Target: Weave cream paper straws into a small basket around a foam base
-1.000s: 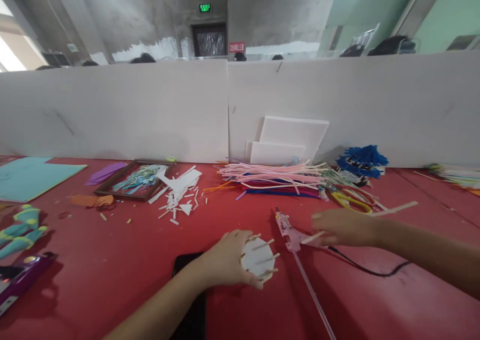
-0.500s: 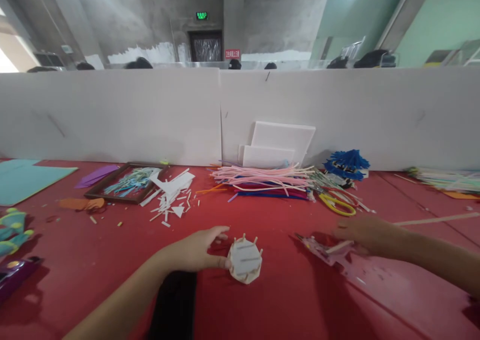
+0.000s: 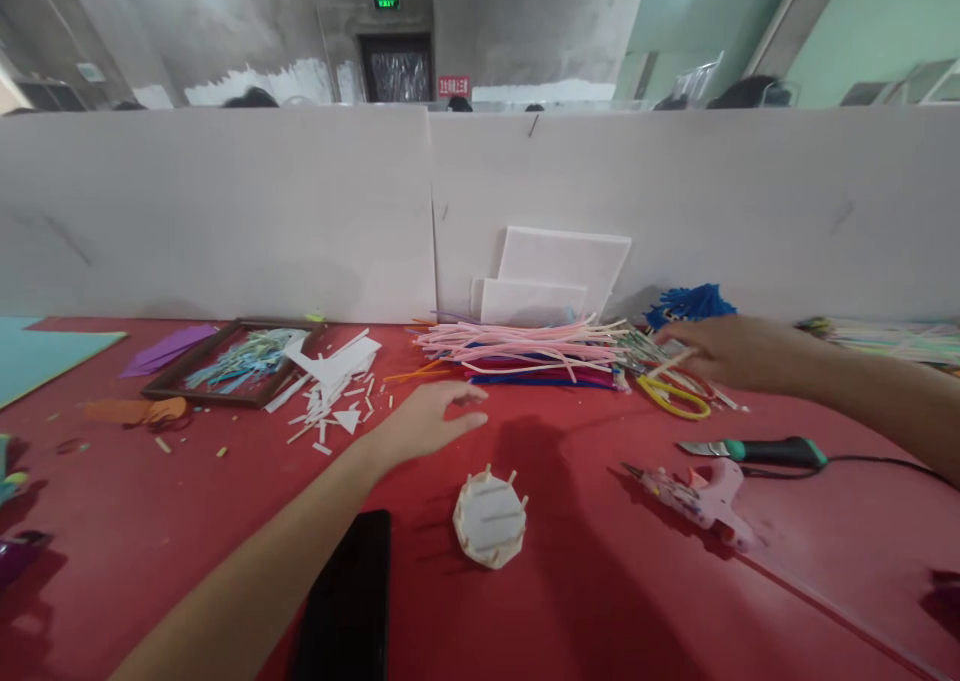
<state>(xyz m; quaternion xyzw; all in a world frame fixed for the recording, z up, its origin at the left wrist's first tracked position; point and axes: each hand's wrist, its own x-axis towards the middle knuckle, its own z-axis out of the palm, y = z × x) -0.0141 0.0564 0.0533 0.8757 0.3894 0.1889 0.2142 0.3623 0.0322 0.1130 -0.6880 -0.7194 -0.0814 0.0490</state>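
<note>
My left hand (image 3: pixel 427 423) hovers over the table with thumb and fingers apart and nothing between them. Below it lies a small round white piece (image 3: pixel 491 521) with short wooden pegs standing around its rim. My right hand (image 3: pixel 709 351) reaches to the back right, its fingers closed on a thin wooden strip (image 3: pixel 671 363), above the yellow-handled scissors (image 3: pixel 673 397). A pink glue gun (image 3: pixel 701 496) rests on its side at the right. Behind it lies a utility knife (image 3: pixel 772 451) with a green and black handle.
Pink pipe cleaners (image 3: pixel 525 349) lie at the back centre, with blue ones (image 3: pixel 690 304) to their right. White scraps (image 3: pixel 334 381) and a brown frame (image 3: pixel 225 397) are at the left. A black phone (image 3: pixel 349 601) lies in front. White boards (image 3: pixel 225 211) stand behind.
My left hand has left the round piece and moved up and back. My right hand has moved back from beside the glue gun, carrying the strip. The knife now shows.
</note>
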